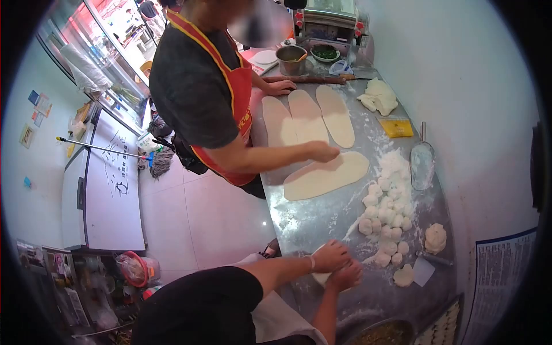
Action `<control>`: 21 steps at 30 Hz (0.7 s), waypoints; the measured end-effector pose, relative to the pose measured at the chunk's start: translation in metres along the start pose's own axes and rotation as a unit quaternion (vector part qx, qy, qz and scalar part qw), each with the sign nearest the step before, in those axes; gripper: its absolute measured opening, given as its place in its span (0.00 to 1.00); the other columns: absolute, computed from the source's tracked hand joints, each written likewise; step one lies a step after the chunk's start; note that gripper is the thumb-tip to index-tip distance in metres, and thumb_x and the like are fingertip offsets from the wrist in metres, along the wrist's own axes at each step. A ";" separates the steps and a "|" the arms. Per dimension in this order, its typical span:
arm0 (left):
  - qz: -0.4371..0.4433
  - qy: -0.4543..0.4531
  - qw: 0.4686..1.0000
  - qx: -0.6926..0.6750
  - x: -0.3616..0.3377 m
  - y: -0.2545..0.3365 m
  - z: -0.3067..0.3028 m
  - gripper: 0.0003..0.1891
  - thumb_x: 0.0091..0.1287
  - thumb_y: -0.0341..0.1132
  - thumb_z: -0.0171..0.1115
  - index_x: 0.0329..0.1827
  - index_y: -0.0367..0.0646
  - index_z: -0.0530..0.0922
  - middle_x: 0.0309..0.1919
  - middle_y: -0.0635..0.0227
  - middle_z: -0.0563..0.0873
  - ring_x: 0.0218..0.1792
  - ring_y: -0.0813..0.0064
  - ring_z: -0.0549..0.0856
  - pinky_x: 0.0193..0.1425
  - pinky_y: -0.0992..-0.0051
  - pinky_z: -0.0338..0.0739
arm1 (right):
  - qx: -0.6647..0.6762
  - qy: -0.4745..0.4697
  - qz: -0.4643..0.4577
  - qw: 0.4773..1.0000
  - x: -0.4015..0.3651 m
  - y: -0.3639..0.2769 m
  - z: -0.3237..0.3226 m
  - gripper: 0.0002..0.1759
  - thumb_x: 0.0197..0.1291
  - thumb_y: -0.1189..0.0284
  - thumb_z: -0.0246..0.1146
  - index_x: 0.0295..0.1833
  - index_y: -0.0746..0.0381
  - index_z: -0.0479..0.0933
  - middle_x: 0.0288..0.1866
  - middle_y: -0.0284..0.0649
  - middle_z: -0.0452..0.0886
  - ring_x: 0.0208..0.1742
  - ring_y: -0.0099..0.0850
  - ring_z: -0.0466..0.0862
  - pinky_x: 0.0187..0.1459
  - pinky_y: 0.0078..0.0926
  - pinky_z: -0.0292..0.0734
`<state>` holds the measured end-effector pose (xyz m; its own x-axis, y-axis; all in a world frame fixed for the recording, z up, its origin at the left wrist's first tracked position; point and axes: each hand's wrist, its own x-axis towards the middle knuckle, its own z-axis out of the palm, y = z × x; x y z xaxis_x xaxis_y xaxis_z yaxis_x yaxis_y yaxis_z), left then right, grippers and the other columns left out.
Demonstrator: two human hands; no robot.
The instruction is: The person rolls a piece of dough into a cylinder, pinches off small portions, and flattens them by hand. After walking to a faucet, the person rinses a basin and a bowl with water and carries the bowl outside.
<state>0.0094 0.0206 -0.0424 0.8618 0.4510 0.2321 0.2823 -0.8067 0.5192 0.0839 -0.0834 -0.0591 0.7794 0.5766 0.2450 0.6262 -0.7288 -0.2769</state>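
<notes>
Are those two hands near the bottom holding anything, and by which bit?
The left hand and right hand are together over pale dough, but they hide too much to tell whether or where they grip it.

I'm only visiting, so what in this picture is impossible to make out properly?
All in the head view:
- Pale dough: its full shape is hidden by the left hand and right hand over it.
- Brown food: cut off by the bottom edge; its ingredients are unclear.
- Wall notice: print too small to read.
</notes>
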 end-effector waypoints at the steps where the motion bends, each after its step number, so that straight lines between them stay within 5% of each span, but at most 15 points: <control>1: -0.018 0.012 1.000 0.013 0.013 -0.001 0.004 0.09 0.67 0.41 0.63 0.46 0.50 0.82 0.43 0.69 0.81 0.47 0.67 0.80 0.55 0.65 0.70 | 0.010 -0.045 0.054 0.997 0.021 -0.006 -0.005 0.17 0.71 0.55 0.57 0.52 0.55 0.78 0.54 0.38 0.81 0.60 0.45 0.77 0.56 0.51 0.68; 3: -0.052 0.040 0.997 0.041 0.033 -0.001 0.015 0.08 0.67 0.41 0.63 0.45 0.51 0.83 0.44 0.68 0.82 0.48 0.66 0.80 0.56 0.65 0.70 | 0.029 -0.130 0.121 0.984 0.038 -0.001 -0.010 0.18 0.73 0.57 0.56 0.55 0.59 0.77 0.54 0.41 0.80 0.60 0.47 0.77 0.59 0.53 0.67; 5: -0.144 -0.092 0.967 -0.191 0.040 -0.023 0.048 0.07 0.68 0.40 0.62 0.44 0.51 0.83 0.49 0.67 0.82 0.52 0.64 0.80 0.58 0.63 0.71 | 0.047 -0.203 0.144 0.968 0.051 0.010 -0.004 0.18 0.74 0.59 0.55 0.54 0.63 0.76 0.52 0.45 0.81 0.57 0.49 0.79 0.57 0.52 0.71; 6: -0.183 -0.156 0.923 -0.301 0.046 -0.031 0.055 0.07 0.68 0.39 0.61 0.44 0.51 0.83 0.51 0.66 0.83 0.54 0.63 0.80 0.59 0.62 0.71 | 0.186 -0.242 0.121 0.945 0.050 0.030 0.002 0.18 0.74 0.60 0.56 0.53 0.64 0.76 0.50 0.46 0.82 0.54 0.50 0.80 0.55 0.50 0.73; 8: -0.165 -0.208 0.932 -0.246 0.029 -0.002 0.009 0.09 0.68 0.40 0.60 0.46 0.51 0.83 0.52 0.64 0.84 0.55 0.63 0.82 0.59 0.59 0.72 | 0.442 -0.317 0.071 0.836 0.025 0.083 0.013 0.17 0.73 0.62 0.57 0.51 0.67 0.76 0.46 0.49 0.83 0.49 0.51 0.83 0.52 0.46 0.76; 9: -0.160 -0.237 0.933 -0.219 0.009 0.009 -0.013 0.09 0.68 0.40 0.60 0.46 0.51 0.83 0.52 0.62 0.85 0.55 0.62 0.83 0.59 0.58 0.73 | 0.412 -0.249 0.097 0.871 0.009 0.061 -0.013 0.17 0.71 0.62 0.60 0.50 0.67 0.76 0.44 0.49 0.83 0.45 0.50 0.83 0.49 0.43 0.77; 10: -0.073 -0.093 0.976 -0.183 -0.021 0.021 -0.007 0.10 0.68 0.41 0.59 0.47 0.51 0.83 0.50 0.61 0.86 0.53 0.61 0.84 0.57 0.56 0.74 | 0.376 -0.179 0.126 0.900 -0.015 0.020 -0.048 0.16 0.69 0.63 0.62 0.49 0.67 0.77 0.42 0.49 0.84 0.42 0.49 0.84 0.47 0.40 0.78; 11: 0.019 0.049 0.988 -0.146 -0.051 0.035 0.004 0.11 0.68 0.42 0.59 0.47 0.51 0.84 0.48 0.60 0.88 0.51 0.60 0.86 0.56 0.55 0.75 | 0.332 -0.079 0.051 0.939 -0.040 -0.001 -0.054 0.16 0.68 0.62 0.64 0.48 0.65 0.77 0.42 0.47 0.83 0.43 0.47 0.84 0.47 0.42 0.78; 13: -0.004 0.085 0.981 -0.174 -0.086 0.046 0.003 0.11 0.67 0.42 0.60 0.47 0.51 0.83 0.41 0.61 0.88 0.47 0.58 0.87 0.55 0.55 0.75 | 0.250 0.047 -0.054 0.965 -0.078 -0.006 -0.057 0.15 0.65 0.60 0.67 0.46 0.60 0.78 0.43 0.43 0.83 0.45 0.44 0.83 0.49 0.44 0.76; 15: -0.076 -0.107 0.980 -0.148 -0.093 0.040 0.012 0.10 0.65 0.41 0.61 0.45 0.51 0.83 0.39 0.64 0.88 0.46 0.58 0.87 0.52 0.56 0.77 | 0.187 0.052 -0.063 0.979 -0.148 0.065 0.047 0.15 0.65 0.57 0.67 0.45 0.56 0.78 0.43 0.40 0.82 0.47 0.42 0.82 0.49 0.48 0.74; 16: -0.051 -0.145 0.984 -0.092 -0.068 0.038 0.000 0.09 0.63 0.41 0.63 0.43 0.50 0.83 0.37 0.65 0.87 0.45 0.59 0.88 0.48 0.57 0.77 | 0.085 0.128 -0.078 0.985 -0.102 0.035 0.009 0.18 0.66 0.53 0.66 0.46 0.56 0.79 0.44 0.40 0.83 0.46 0.44 0.82 0.48 0.49 0.75; 17: -0.031 -0.242 0.970 0.009 -0.026 0.041 -0.014 0.06 0.61 0.39 0.63 0.37 0.50 0.83 0.37 0.63 0.86 0.40 0.60 0.87 0.42 0.61 0.78 | 0.163 0.110 -0.070 0.978 -0.065 0.029 0.005 0.20 0.67 0.50 0.64 0.48 0.56 0.79 0.45 0.41 0.83 0.46 0.46 0.82 0.46 0.49 0.74; 19: 0.018 0.030 0.999 0.018 -0.002 0.023 0.034 0.04 0.60 0.39 0.63 0.30 0.51 0.79 0.34 0.65 0.80 0.38 0.62 0.80 0.45 0.60 0.72 | 0.121 0.003 0.071 0.990 -0.020 0.038 0.013 0.20 0.66 0.53 0.64 0.52 0.57 0.78 0.45 0.41 0.84 0.48 0.47 0.82 0.51 0.49 0.72; 21: -0.031 0.079 0.996 0.039 0.032 0.027 0.036 0.05 0.64 0.40 0.62 0.34 0.51 0.79 0.37 0.66 0.79 0.42 0.61 0.78 0.49 0.58 0.68 | 0.136 0.030 0.148 0.979 0.021 0.033 0.014 0.15 0.69 0.67 0.61 0.59 0.57 0.76 0.47 0.40 0.84 0.50 0.45 0.81 0.55 0.47 0.70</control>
<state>0.0594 -0.0008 -0.0505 0.7660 0.5509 0.3314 0.3703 -0.7995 0.4730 0.1213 -0.0899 -0.0758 0.9300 0.3266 0.1684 0.3614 -0.7303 -0.5796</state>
